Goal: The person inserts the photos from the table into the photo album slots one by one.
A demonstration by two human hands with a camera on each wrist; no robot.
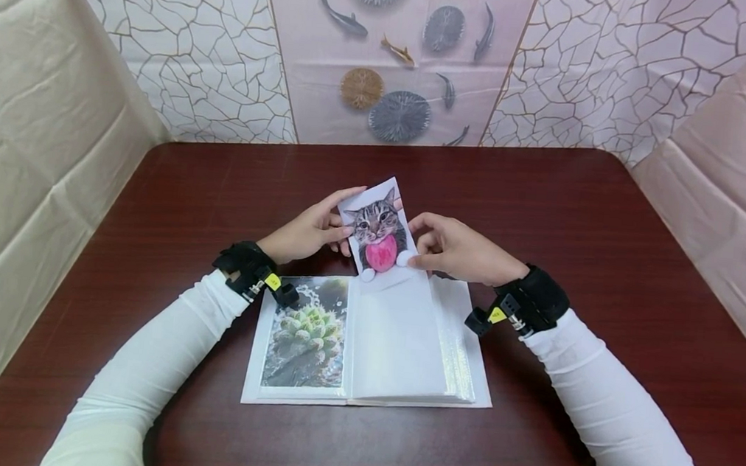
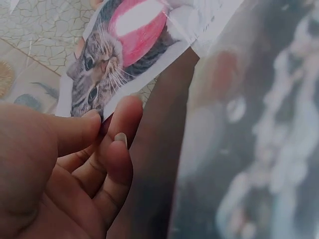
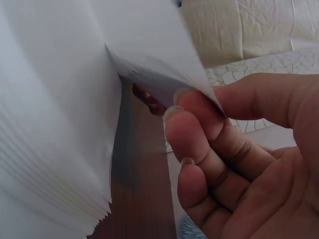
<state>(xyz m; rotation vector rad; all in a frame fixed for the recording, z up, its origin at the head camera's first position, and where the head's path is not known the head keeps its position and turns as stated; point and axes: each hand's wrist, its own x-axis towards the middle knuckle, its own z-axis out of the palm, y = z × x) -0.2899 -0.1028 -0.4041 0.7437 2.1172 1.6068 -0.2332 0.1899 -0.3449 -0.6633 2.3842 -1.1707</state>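
A printed photo of a tabby cat with a pink heart-like object [image 1: 376, 226] is tilted over the top of an open photo album [image 1: 397, 339]. My left hand [image 1: 309, 231] pinches the photo's left edge, thumb on its face and fingers behind. At the photo's lower right, my right hand [image 1: 461, 248] pinches a lifted white album page [image 3: 149, 40] between thumb and index finger; I cannot tell whether the photo's corner is in that pinch too. In the left wrist view, clear plastic shows by the photo's lower end.
On the album's left page lies a picture of a succulent [image 1: 311, 331]. More pages, their edges stacked, lie under the right page. The album rests on a dark red-brown table [image 1: 217, 182], with patterned cloth [image 1: 401, 65] behind and plain cloth at both sides.
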